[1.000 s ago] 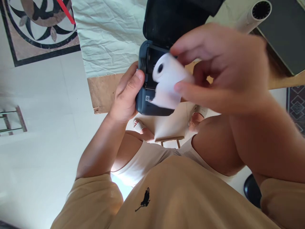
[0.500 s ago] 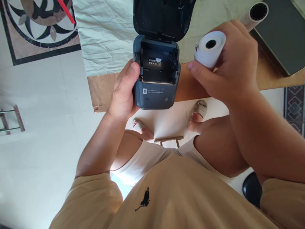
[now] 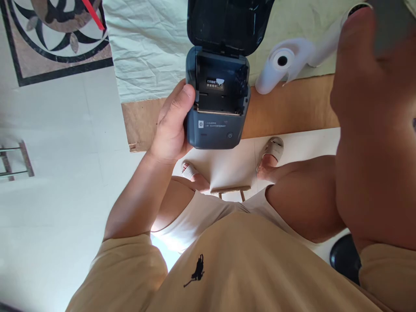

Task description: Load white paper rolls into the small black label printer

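Observation:
My left hand (image 3: 173, 119) is closed round the left side of a dark blue label printer (image 3: 216, 125), thumb on its edge. The printer's black lid (image 3: 227, 24) is swung up, and the bay (image 3: 219, 80) beneath shows no roll inside. To the right of it a white paper roll (image 3: 273, 73) stands on end near the table's front edge, a loose strip trailing from it. My right hand (image 3: 373, 78) is raised close to the camera at the far right, blurred and apart from the roll. Its fingers are hard to make out.
A pale green cloth (image 3: 146, 52) covers most of the wooden table (image 3: 292, 106). Behind my right hand stand a second, taller tube-like roll (image 3: 329, 41) and a dark flat object (image 3: 393, 21). A small stool (image 3: 230, 190) is below, near my feet.
My right hand has let go of the paper roll, which now stands on the table, and has moved right and up toward the camera. My left hand still holds the printer, shifted slightly right.

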Available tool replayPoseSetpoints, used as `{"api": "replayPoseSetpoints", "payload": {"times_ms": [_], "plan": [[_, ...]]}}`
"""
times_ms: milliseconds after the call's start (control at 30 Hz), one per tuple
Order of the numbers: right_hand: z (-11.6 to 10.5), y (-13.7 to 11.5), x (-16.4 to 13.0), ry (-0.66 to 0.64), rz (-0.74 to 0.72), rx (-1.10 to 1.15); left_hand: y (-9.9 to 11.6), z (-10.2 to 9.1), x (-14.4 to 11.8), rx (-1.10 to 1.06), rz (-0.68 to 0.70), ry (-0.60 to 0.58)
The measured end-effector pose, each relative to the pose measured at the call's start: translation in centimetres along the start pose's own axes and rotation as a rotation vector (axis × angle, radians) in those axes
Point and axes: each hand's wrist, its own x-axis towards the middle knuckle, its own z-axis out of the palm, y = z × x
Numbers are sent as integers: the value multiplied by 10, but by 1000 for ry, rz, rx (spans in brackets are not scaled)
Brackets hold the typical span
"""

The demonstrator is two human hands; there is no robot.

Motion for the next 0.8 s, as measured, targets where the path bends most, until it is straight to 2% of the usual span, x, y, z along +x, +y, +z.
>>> {"api": "replayPoseSetpoints", "payload": {"times_ms": [100,200,300,400,467,567,700,800], "plan": [[0,18,10,-153,-173,-302,0,-1,0,-7,-6,-16],[4,27,15,-215,-156,-388,0,-2,0,-10,-14,-30],[6,26,12,-223,-166,-308,-1,-2,0,-2,13,-29],[7,23,5,-317,-207,-157,-2,-3,1,-1,32,-30],[7,21,2,-364,-231,-139,-2,-2,2,7,51,-24],[7,18,2,-351,-242,-250,-2,-2,2,15,40,-28],[7,17,5,-321,-139,-329,-1,-2,1,14,5,-29],[7,16,5,-310,-165,-340,0,-1,0,4,6,-19]]}}
